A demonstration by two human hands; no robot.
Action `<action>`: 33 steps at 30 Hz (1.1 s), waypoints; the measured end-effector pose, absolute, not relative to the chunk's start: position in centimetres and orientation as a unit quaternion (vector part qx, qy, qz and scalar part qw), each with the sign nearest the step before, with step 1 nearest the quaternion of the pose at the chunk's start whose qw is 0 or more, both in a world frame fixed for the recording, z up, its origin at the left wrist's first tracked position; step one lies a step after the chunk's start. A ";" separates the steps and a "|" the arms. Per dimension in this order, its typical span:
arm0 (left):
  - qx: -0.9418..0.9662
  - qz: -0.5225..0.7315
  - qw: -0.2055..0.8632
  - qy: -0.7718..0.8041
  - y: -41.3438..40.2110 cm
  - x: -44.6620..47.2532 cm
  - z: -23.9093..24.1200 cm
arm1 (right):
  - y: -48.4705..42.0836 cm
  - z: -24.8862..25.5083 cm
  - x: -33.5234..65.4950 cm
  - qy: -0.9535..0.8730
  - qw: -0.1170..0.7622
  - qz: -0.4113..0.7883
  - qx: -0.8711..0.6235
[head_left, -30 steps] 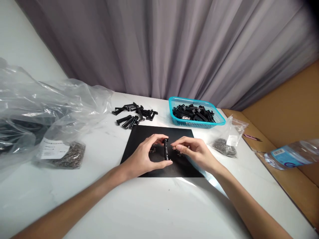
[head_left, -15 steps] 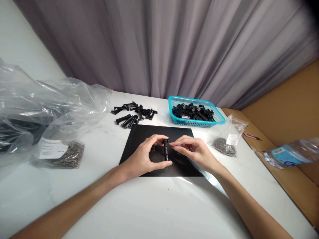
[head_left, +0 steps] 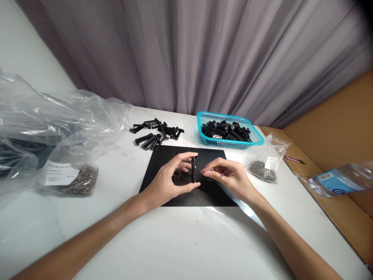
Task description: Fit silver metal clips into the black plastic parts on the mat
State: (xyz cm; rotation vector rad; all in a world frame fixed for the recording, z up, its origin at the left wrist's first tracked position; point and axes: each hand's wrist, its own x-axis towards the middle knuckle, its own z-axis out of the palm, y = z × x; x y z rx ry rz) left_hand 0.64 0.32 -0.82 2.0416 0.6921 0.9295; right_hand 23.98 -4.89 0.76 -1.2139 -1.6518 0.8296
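Broadly, the background is filled by a pleated grey-purple fabric curtain (head_left: 163, 50), before which a glossy white table (head_left: 186, 241) is set, flanked on the right by brown cardboard (head_left: 335, 112). The table's left side is covered by a large, crumpled clear plastic bag (head_left: 78, 112). Centrally, a flat black rectangular mat (head_left: 204, 196) is laid, and behind it to the right is placed a bright blue plastic basket (head_left: 230, 143), heaped with black plastic parts (head_left: 230, 131). A clear bottle with a blue label (head_left: 339, 181) is seen on its side at the far right. Over the mat, both hands are raised. By the left hand (head_left: 167, 179), a slim black plastic bar (head_left: 193, 169) is clamped between thumb and fingers, one end against each, and is held up between the two hands. The thumb and index fingertips of the right hand (head_left: 233, 177) are brought together just beside the bar; whether anything is pinched there cannot be told. More black bars (head_left: 144, 139) are scattered behind the mat's left corner. Small wiry metal pieces are heaped under the left hand (head_left: 177, 172) and near the right fingertips (head_left: 211, 179).
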 end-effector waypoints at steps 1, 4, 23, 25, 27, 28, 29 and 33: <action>0.801 0.370 0.387 0.267 0.3 0.7 -0.8 | -4.9 0.8 24.0 -0.672 0.455 0.330 -0.482; 0.815 0.379 0.352 0.260 0.2 0.6 -0.7 | -5.0 0.8 24.0 -0.684 0.474 0.307 -0.461; 0.814 0.386 0.360 0.242 -0.7 1.0 -0.7 | -6.6 1.1 20.8 -0.714 0.509 0.000 -0.481; 0.816 0.388 0.354 0.241 -0.8 1.0 -0.6 | -6.5 0.9 20.7 -0.714 0.507 0.007 -0.483; 0.818 0.389 0.348 0.241 -0.8 1.0 -0.6 | -6.4 0.7 20.6 -0.714 0.508 0.013 -0.481; 0.819 0.390 0.345 0.242 -0.8 1.0 -0.6 | -6.4 0.6 20.6 -0.714 0.510 0.016 -0.480; 0.820 0.390 0.342 0.243 -0.9 1.0 -0.7 | -6.3 0.5 20.5 -0.712 0.513 0.020 -0.479; 0.824 0.390 0.331 0.242 -0.9 1.0 -1.0 | -6.4 0.5 20.2 -0.707 0.519 0.024 -0.480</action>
